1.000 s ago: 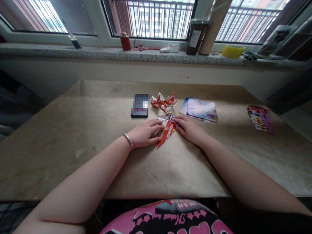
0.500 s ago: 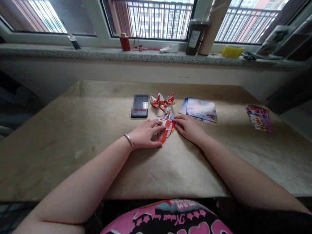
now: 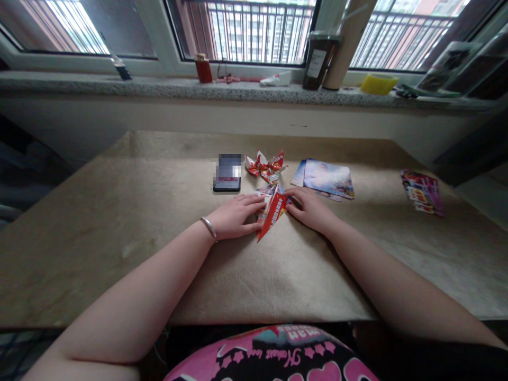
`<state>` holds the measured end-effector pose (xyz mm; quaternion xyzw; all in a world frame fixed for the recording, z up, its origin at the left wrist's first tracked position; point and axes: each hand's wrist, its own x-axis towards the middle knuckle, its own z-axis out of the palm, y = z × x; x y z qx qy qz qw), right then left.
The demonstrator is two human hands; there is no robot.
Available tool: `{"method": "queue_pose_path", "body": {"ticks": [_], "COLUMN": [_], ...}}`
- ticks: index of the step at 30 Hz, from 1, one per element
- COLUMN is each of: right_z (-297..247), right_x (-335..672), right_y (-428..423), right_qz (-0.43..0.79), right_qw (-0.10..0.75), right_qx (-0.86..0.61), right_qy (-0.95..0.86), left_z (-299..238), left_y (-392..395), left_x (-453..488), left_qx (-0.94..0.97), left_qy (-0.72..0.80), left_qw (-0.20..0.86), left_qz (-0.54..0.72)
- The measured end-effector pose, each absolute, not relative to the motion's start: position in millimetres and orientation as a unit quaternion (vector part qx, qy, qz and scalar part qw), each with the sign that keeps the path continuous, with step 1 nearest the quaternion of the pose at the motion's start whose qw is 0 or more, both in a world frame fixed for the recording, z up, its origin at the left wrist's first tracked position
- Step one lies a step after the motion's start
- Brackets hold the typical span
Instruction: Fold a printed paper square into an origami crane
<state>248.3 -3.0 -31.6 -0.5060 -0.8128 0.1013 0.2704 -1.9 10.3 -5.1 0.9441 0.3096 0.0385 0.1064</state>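
**Paper (image 3: 273, 216) sitting folded near mid-frame**

At the center of the frame, we are sitting at a tan table (image 3: 119, 233), with the paper lying between both palms, its red flap tapering toward the bottom of the picture. Our left hand (image 3: 235, 216) is resting over the paper's left side, fingers stretched out rather than clenched; a silver bracelet (image 3: 208, 228) is circling that wrist. Our right hand (image 3: 313, 210) is bending its fingers at the paper's upper right edge and touching it, though we are not managing to tell whether they are pinching it.

Just above the paper, a red-and-white folded shape (image 3: 265, 168) is spreading its points, with a phone (image 3: 227, 177) lying to its left, the screen blurred into blocks. Right of center, glossy picture sheets (image 3: 329, 177) are overlapping; toward the right edge, smaller colorful cards (image 3: 423, 193) are lying fanned. Across the top, a speckled windowsill (image 3: 159, 84) is holding a red bottle (image 3: 203, 69), a dark lidded cup (image 3: 316, 61) and a yellow roll (image 3: 379, 84).
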Motion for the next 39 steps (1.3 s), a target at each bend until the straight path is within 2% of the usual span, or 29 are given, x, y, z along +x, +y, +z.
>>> {"method": "queue_pose_path", "body": {"ticks": [5, 9, 16, 21, 32, 39], "right_z": [-30, -26, -14, -14, -14, -13], "right_x": [250, 253, 257, 258, 259, 258], "right_y": [-4, -7, -11, -13, -16, -16], "right_qz": [0.197, 0.24, 0.219, 0.168, 0.104, 0.108], "right_qw": [0.331, 0.336, 0.268, 0.241, 0.173, 0.166], "right_qx": [-0.519, -0.517, -0.502, -0.437, -0.412, -0.419], "right_qy": [-0.763, -0.75, -0.793, -0.85, -0.889, -0.886], "left_z": [-4, -5, -5, -7, -6, -16], "left_y": [11, 10, 8, 5, 1, 10], "left_x": [-3, -2, 1, 4, 8, 8], "left_qx": [0.947, 0.944, 0.939, 0.937, 0.936, 0.932], "left_qy": [0.303, 0.317, 0.334, 0.342, 0.341, 0.35], "left_qw": [0.101, 0.091, 0.074, 0.06, 0.023, 0.075], "left_qz": [0.034, 0.032, 0.035, 0.049, 0.083, 0.059]}}
